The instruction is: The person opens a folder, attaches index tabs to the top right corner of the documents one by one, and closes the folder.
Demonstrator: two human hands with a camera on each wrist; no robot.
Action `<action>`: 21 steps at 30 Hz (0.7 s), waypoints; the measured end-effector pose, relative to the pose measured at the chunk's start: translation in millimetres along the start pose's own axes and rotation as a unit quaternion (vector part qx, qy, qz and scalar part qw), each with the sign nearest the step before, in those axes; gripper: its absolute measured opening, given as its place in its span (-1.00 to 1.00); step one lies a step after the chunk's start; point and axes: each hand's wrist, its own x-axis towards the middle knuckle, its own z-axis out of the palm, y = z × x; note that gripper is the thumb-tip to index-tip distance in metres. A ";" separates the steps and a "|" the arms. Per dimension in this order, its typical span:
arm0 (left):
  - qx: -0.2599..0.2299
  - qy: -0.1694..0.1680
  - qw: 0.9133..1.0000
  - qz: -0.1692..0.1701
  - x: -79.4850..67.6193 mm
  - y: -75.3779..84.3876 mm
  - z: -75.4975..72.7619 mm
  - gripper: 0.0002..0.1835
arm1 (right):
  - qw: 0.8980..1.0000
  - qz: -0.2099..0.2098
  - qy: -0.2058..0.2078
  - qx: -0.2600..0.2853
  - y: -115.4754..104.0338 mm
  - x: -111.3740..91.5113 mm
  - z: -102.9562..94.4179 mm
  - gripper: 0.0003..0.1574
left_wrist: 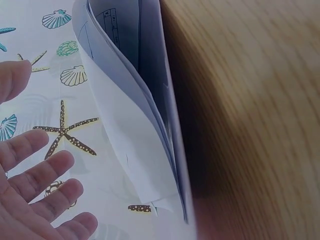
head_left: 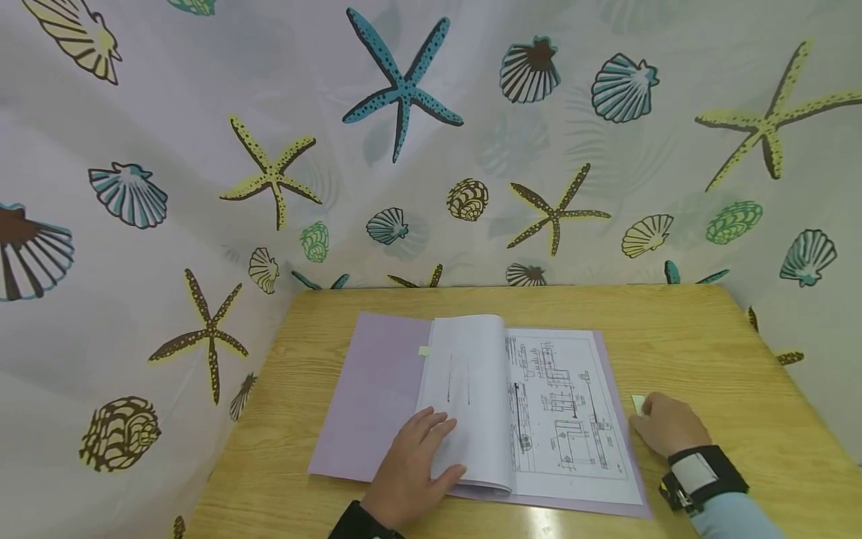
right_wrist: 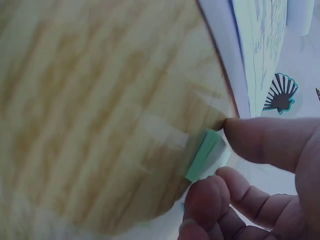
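Observation:
A lilac folder (head_left: 370, 389) lies spread on the wooden table, holding a stack of white sheets. Its right-hand page carries a technical drawing (head_left: 566, 412), while the turned sheets (head_left: 465, 374) curl over to the left. My left hand (head_left: 414, 468) rests with spread fingers on the lower part of those turned sheets. Right of the folder, my right hand (head_left: 671, 425) pinches a small light-green sticky note pad (right_wrist: 202, 156) between thumb and curled fingers, low over the table. In the right wrist view the thumb is at one end of the pad, fingertips at its side.
A pale sticky tab (head_left: 423, 350) juts from the left edge of the turned sheets. Behind the wooden table (head_left: 673, 322) and along its sides hangs a white cloth (head_left: 431, 247) printed with shells and starfish.

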 end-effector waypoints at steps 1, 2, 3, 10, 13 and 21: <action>0.000 0.001 1.000 0.000 -0.1 -0.2 0.0 -0.38 | 1.000 0.004 -0.001 -0.001 0.1 0.1 -0.7 -0.46; -0.001 0.001 1.000 0.001 -0.3 -0.3 0.0 -0.38 | 1.000 0.008 -0.002 -0.002 0.5 0.2 -1.2 -0.46; -0.001 0.000 1.000 0.001 -0.4 -0.4 -0.1 -0.38 | 1.000 0.010 -0.004 -0.005 1.3 0.4 -1.9 -0.45; 0.001 -0.005 1.000 -0.002 -0.3 -0.4 -1.6 -0.38 | 0.999 0.029 -0.018 -0.005 5.7 2.0 -3.4 -0.43; 0.003 -0.002 1.000 0.001 -0.3 -0.7 -1.5 -0.38 | 0.999 0.030 -0.019 0.005 6.2 1.5 -2.1 -0.48; 0.004 -0.004 1.000 0.000 -1.5 -1.7 -0.1 -0.39 | 1.000 0.014 0.011 0.024 1.1 -1.9 -0.7 -0.55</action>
